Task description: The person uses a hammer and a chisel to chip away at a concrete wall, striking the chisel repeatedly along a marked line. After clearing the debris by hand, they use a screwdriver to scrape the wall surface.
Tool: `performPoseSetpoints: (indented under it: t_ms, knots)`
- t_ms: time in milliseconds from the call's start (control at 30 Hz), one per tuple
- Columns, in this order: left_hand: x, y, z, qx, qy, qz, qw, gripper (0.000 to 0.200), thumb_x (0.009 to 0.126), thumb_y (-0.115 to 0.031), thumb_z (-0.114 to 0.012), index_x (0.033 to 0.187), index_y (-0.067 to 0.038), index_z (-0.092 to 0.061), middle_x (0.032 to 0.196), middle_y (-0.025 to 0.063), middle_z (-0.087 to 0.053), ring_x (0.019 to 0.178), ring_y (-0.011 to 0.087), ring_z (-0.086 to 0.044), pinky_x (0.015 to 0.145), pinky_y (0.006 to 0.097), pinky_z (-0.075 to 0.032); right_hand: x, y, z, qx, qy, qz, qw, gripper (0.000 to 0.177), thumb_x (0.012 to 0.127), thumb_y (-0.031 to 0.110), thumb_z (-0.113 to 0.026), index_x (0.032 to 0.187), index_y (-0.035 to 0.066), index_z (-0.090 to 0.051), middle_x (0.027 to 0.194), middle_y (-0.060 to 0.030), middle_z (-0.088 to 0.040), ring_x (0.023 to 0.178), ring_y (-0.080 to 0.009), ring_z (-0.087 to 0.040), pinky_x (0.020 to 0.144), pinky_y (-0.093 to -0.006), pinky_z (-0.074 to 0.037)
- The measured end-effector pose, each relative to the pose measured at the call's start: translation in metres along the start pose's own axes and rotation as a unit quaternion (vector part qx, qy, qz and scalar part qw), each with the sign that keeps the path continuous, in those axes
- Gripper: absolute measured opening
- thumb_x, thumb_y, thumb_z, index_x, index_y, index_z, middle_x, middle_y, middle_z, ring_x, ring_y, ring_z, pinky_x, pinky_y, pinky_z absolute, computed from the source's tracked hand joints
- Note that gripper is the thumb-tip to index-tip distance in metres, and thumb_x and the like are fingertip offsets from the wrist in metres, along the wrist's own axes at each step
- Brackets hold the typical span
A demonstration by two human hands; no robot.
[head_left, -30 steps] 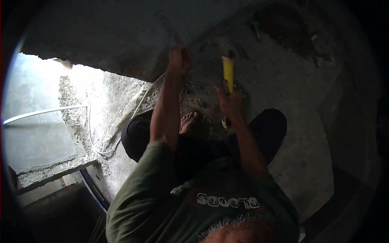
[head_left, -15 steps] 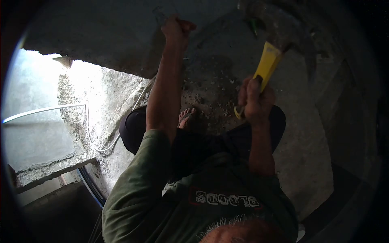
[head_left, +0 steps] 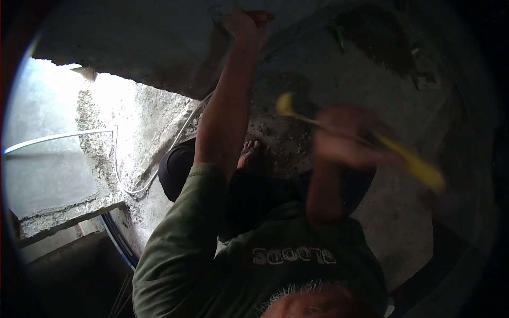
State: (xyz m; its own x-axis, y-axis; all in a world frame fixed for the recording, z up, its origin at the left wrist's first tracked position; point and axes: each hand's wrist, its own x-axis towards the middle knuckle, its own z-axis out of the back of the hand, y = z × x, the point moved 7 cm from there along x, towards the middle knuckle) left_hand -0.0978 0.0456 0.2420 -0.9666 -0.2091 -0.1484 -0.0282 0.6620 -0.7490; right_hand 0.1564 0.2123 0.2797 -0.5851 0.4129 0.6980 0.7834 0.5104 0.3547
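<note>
My right hand (head_left: pixel 350 138), smeared by motion, is wrapped round the yellow handle (head_left: pixel 416 165) of a hammer in front of my right knee. One yellow end sticks out to the left of the fist, while the longer part slants down to the right. The hammer's head is lost in blur and shadow. My left arm reaches far forward, with my left hand (head_left: pixel 246 25) closed against the dark grey wall surface (head_left: pixel 138 37). Whatever its fingers hold is too dark to make out.
Rubble bits (head_left: pixel 289 140) lie on the floor near my sandalled foot (head_left: pixel 248 153). A white cable (head_left: pixel 139 191) loops over the brightly lit rough concrete at left. A green object (head_left: pixel 339 40) lies at the upper right, beside a dark patch.
My right hand has swung the hammer from pointing up and away to slanting down to the right. My left hand has shifted slightly forward and right, still closed.
</note>
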Motion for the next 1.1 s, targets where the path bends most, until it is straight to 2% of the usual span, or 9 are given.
performPoseSetpoints:
  t_ms: [100,200,367,433,467,533,633,800,1100]
  knots:
    - [0.013,0.012,0.014,-0.02,0.031,0.02,0.999,0.024,0.086,-0.013,-0.041,0.067,0.0,-0.048,0.058,0.0123,-0.047,0.05,0.0234,-0.048,0.04,0.0304,-0.038,-0.066,-0.124,0.015,-0.383,-0.07,-0.391,0.834,0.036,0.094,0.036,-0.044,0.074,0.006,-0.049,0.054,-0.0034,-0.048,0.044,-0.0123,-0.049,0.037,-0.0278,-0.039]
    - [0.022,0.002,0.003,-0.098,0.049,0.017,0.994,0.023,0.086,-0.017,-0.045,0.068,-0.003,-0.045,0.047,0.0093,-0.044,0.039,0.0238,-0.044,0.042,0.0407,-0.041,-0.062,-0.097,0.019,-0.288,-0.128,-0.483,0.817,0.037,0.094,0.039,-0.043,0.076,0.007,-0.048,0.054,-0.0026,-0.047,0.042,-0.0103,-0.046,0.037,-0.0273,-0.038]
    - [0.017,0.009,0.023,-0.057,0.095,0.014,0.994,0.04,0.089,-0.024,-0.044,0.052,-0.008,-0.039,0.044,0.0057,-0.035,0.036,0.016,-0.031,0.038,0.0303,-0.03,-0.015,-0.03,-0.011,-0.153,-0.2,-0.224,0.942,0.043,0.091,0.048,-0.045,0.074,0.008,-0.048,0.052,0.0001,-0.045,0.044,-0.0129,-0.048,0.04,-0.0317,-0.039]
    - [0.005,-0.002,0.018,-0.02,0.062,0.011,0.998,0.041,0.089,-0.024,-0.044,0.051,-0.008,-0.037,0.044,0.0054,-0.034,0.036,0.0162,-0.031,0.039,0.0306,-0.03,0.003,-0.012,-0.028,0.011,-0.208,0.014,0.978,0.04,0.091,0.043,-0.046,0.076,0.007,-0.051,0.053,-0.0014,-0.048,0.046,-0.0135,-0.049,0.043,-0.0315,-0.042]
    - [0.0,-0.006,0.021,0.019,0.029,0.018,0.999,0.042,0.089,-0.024,-0.044,0.051,-0.008,-0.036,0.044,0.005,-0.033,0.036,0.0165,-0.031,0.04,0.0309,-0.03,-0.007,-0.023,-0.026,0.014,-0.207,0.01,0.978,0.04,0.091,0.043,-0.046,0.076,0.007,-0.051,0.053,-0.0014,-0.048,0.046,-0.0135,-0.049,0.043,-0.0315,-0.042]
    - [0.016,-0.003,0.02,-0.03,0.055,0.022,0.998,0.036,0.087,-0.022,-0.044,0.054,-0.008,-0.039,0.044,0.0057,-0.036,0.036,0.0181,-0.034,0.039,0.0341,-0.034,-0.038,-0.068,-0.019,-0.52,-0.03,-0.118,0.845,0.041,0.09,0.044,-0.049,0.07,0.008,-0.048,0.053,-0.002,-0.047,0.042,-0.0127,-0.047,0.039,-0.0297,-0.039]
    - [0.014,0.005,0.036,-0.064,0.137,0.057,0.987,0.031,0.086,-0.019,-0.046,0.056,-0.01,-0.042,0.043,0.0039,-0.036,0.036,0.0173,-0.035,0.037,0.0333,-0.033,-0.073,-0.128,0.02,-0.398,-0.035,-0.388,0.831,0.044,0.089,0.043,-0.051,0.063,0.008,-0.047,0.052,-0.0016,-0.048,0.041,-0.0097,-0.047,0.038,-0.0266,-0.038]
    - [-0.011,0.012,0.056,0.027,0.151,0.103,0.983,0.033,0.085,-0.02,-0.05,0.054,-0.011,-0.041,0.041,0.0023,-0.033,0.034,0.0154,-0.032,0.035,0.0293,-0.028,-0.076,-0.079,0.021,-0.372,-0.138,-0.356,0.846,0.039,0.093,0.037,-0.047,0.07,0.006,-0.046,0.047,0.0006,-0.041,0.037,-0.0084,-0.042,0.037,-0.0245,-0.036]
    - [-0.008,-0.01,0.024,0.01,0.049,0.035,0.998,0.03,0.084,-0.017,-0.049,0.057,-0.01,-0.039,0.046,0.0034,-0.035,0.038,0.0177,-0.033,0.038,0.0322,-0.03,-0.023,-0.014,0.001,-0.328,-0.096,-0.271,0.9,0.042,0.092,0.041,-0.046,0.076,0.003,-0.046,0.049,-0.0022,-0.042,0.039,-0.0109,-0.042,0.038,-0.0268,-0.038]
